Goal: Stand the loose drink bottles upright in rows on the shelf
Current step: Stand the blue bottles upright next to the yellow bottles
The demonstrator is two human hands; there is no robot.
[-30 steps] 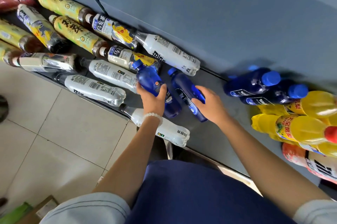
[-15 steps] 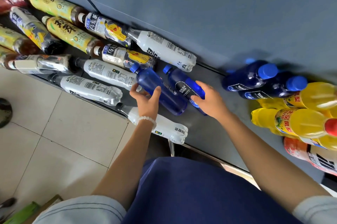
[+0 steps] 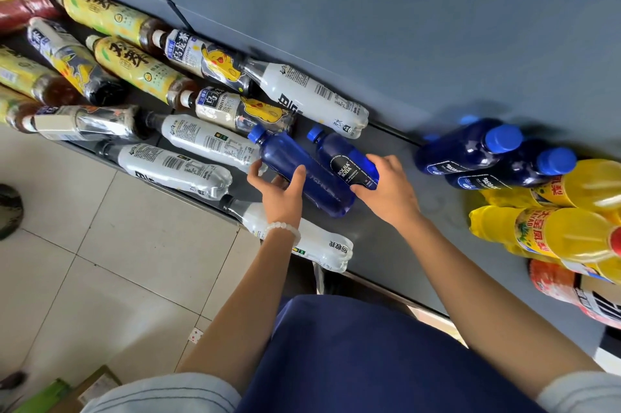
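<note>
Two blue soda bottles lie side by side in the middle of the grey shelf (image 3: 386,237). My left hand (image 3: 280,189) wraps the left blue bottle (image 3: 285,160) around its middle. My right hand (image 3: 386,187) grips the base end of the right blue bottle (image 3: 346,160), whose black label faces up. Two more blue bottles (image 3: 470,150) stand upright to the right by the back wall. Yellow drink bottles (image 3: 564,234) stand in front of them.
Several loose bottles lie on the shelf's left part: white Sprite bottles (image 3: 208,143), yellow tea bottles (image 3: 134,66) and Pikachu-label tea bottles (image 3: 205,59). One Sprite bottle (image 3: 302,241) lies at the front edge under my left wrist. An orange bottle (image 3: 571,288) stands far right. Tiled floor (image 3: 84,244) lies below.
Both hands have closed further around the two blue bottles. The right bottle has turned so its black label shows and its base sits in my right hand.
</note>
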